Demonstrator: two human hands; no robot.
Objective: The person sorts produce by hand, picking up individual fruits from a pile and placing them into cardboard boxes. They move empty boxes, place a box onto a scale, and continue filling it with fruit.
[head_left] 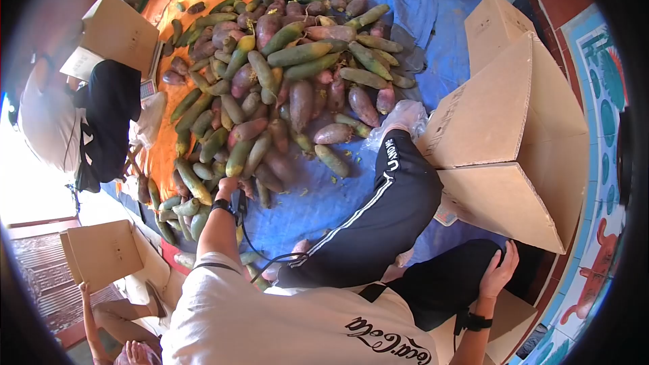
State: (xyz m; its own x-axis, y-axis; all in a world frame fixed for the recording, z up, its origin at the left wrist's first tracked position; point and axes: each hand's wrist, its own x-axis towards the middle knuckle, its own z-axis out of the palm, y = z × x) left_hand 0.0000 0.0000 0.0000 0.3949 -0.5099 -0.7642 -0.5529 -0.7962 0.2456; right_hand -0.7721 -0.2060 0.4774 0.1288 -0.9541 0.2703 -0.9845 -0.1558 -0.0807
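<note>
A large pile of thick, long vegetables, some green to yellowish and cucumber-like, others dark purple-red [301,105], covers the ground sheet. My left hand [228,186] reaches to the near edge of the pile. Its fingers close around the lower end of a green-yellow cucumber-like vegetable [239,157]; part of the grip is hidden. More green ones [196,186] lie just left of that hand. My right hand [499,270] rests on my bent knee [466,274], fingers apart and holding nothing.
A big open cardboard box [487,122] stands at my right on the blue tarp [443,20]. Another person [111,122] bends at the left beside a carton [118,34]. A further person's hand [84,288] touches a box [105,253] at lower left. A cable hangs by my left wrist.
</note>
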